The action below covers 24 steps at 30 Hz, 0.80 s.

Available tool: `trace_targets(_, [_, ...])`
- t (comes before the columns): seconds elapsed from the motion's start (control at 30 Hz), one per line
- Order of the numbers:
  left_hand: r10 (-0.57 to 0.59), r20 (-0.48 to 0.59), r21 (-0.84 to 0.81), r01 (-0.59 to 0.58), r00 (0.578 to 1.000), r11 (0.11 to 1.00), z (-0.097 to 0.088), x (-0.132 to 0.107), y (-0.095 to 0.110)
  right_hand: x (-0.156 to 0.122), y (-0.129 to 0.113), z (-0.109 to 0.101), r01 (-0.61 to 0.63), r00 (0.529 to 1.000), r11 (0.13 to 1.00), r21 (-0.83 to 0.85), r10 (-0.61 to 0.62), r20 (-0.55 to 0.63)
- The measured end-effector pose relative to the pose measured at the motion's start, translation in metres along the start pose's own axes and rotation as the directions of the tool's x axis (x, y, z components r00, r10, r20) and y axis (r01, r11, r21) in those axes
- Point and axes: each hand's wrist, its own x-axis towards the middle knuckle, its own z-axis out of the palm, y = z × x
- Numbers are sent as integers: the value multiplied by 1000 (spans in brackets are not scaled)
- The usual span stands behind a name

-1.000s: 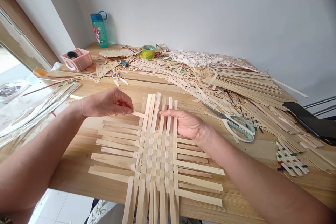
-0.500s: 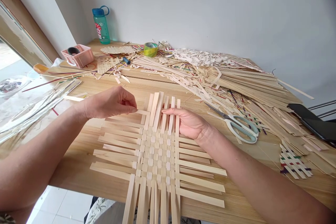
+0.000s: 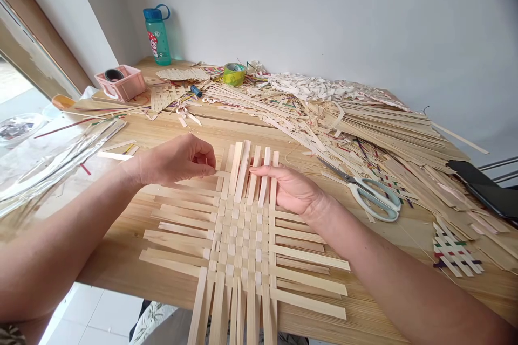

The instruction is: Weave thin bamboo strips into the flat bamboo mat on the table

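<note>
A woven mat of pale wooden strips (image 3: 242, 232) lies in front of me, its loose ends spreading on all sides and overhanging the table's near edge. My left hand (image 3: 182, 161) is closed at the mat's upper left, thumb and finger pinching the end of a thin crosswise strip (image 3: 222, 174). This strip runs in among the upright ends at the top. My right hand (image 3: 289, 186) grips the upright strips at the mat's upper right, thumb in front and the other fingers mostly hidden behind them.
Scissors (image 3: 374, 198) rest right of my right hand, near a small woven piece (image 3: 456, 250) and a dark phone (image 3: 483, 188). Loose strips (image 3: 376, 124) heap along the back. Behind stand green tape (image 3: 233, 74), a pink basket (image 3: 123, 86) and a teal bottle (image 3: 157, 38).
My left hand has shifted slightly to the right, toward the upright strips, still pinching the thin strip. One upright strip at the top now leans a little differently. My right hand holds its place.
</note>
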Motion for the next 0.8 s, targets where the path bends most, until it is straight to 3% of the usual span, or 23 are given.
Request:
trace_targets(0.17, [94,86,-189,-77,992,979,5,5,-9,0,2,1,38,999,999,-38,-39,-26])
trace_targets(0.33, [88,142,-359,-31,986,933,2,9,-13,-2,0,0,58,998,996,-72,-57,16])
trace_targets(0.5, [98,151,-398,-30,984,917,2,11,-14,-6,-2,5,63,998,991,-121,-62,17])
trace_targets(0.8, [93,151,-437,-18,984,899,2,11,-12,-13,0,21,169,983,971,-171,-179,-46])
